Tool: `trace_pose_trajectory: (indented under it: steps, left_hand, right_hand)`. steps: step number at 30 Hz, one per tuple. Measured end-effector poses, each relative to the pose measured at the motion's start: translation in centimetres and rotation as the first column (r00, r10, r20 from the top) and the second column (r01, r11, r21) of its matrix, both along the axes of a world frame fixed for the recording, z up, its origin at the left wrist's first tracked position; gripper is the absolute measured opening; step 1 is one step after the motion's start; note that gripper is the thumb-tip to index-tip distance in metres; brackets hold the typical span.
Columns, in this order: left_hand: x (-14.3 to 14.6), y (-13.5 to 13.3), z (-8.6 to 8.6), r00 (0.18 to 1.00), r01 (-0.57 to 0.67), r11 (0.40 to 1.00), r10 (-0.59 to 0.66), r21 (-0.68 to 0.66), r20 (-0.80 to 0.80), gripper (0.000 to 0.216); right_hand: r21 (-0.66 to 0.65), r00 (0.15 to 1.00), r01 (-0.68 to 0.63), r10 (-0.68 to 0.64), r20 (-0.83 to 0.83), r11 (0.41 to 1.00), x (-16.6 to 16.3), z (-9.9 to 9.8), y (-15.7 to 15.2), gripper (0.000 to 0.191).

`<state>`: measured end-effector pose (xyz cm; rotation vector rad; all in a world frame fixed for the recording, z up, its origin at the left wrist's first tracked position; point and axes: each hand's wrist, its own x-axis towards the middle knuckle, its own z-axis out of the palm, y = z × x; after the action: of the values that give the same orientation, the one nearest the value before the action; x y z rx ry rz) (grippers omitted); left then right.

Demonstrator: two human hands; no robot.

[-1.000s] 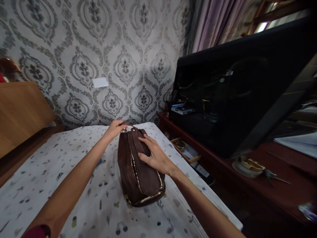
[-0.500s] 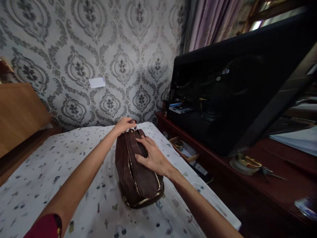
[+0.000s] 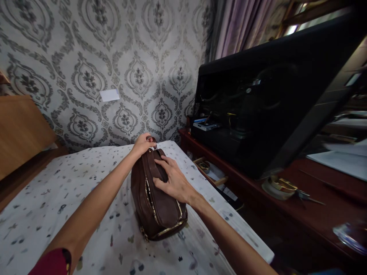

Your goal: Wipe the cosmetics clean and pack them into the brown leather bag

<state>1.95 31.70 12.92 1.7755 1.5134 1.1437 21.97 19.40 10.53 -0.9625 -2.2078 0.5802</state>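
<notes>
A dark brown leather bag (image 3: pixel 159 206) with gold zippers lies on the patterned white sheet. Its front zipper is partly undone along the near end and side. At the bag's far end, my left hand (image 3: pixel 142 144) has its fingers closed round the small loop handle (image 3: pixel 151 140). My right hand (image 3: pixel 173 179) rests on top of the bag with its fingers spread, the thumb apart from the others. The bag's far right side is hidden beneath that hand.
On the right, a large black screen (image 3: pixel 252 103) stands on a dark red desk (image 3: pixel 301 198). Rolls of tape (image 3: pixel 279 188) and a pointed metal tool (image 3: pixel 309 197) lie there. A drawer (image 3: pixel 212 173) stands partly pulled out beside the bed. A wooden board (image 3: pixel 24 133) is at left.
The whole view has shifted slightly. Both hands keep their places on the bag, and the loop handle looks a little more raised in my left fingers.
</notes>
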Motion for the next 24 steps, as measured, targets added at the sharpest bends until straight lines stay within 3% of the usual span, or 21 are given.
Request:
trace_pose_trajectory:
  steps: [5,10,14,18,24]
  left_hand:
    - [0.6,-3.0,1.0,0.994,0.101,0.989,-0.105,0.112,0.03,0.024]
    - [-0.6,-3.8,1.9,0.986,0.166,0.983,-0.166,0.083,-0.004,0.025]
    - [-3.2,-4.2,1.8,0.991,0.109,0.992,-0.103,0.068,-0.084,0.023]
    - [-5.4,-4.8,0.6,0.985,0.025,0.999,-0.016,0.046,-0.174,0.025]
    - [-6.5,-4.7,-0.3,0.973,-0.073,0.997,0.073,0.005,-0.22,0.029]
  right_hand:
    - [0.012,0.999,0.006,-0.007,0.035,1.0,-0.2,0.2,0.0,0.07]
    - [0.022,1.0,-0.002,0.002,-0.01,1.0,0.2,-0.2,0.2,0.067]
    - [0.097,0.999,-0.02,0.022,-0.026,0.995,0.5,-0.2,-0.2,0.062]
    - [0.168,0.993,0.001,-0.02,0.113,0.986,0.1,0.2,-1.1,0.049]
    - [0.169,0.982,0.049,-0.079,0.173,0.984,-0.5,0.5,-1.6,0.046]
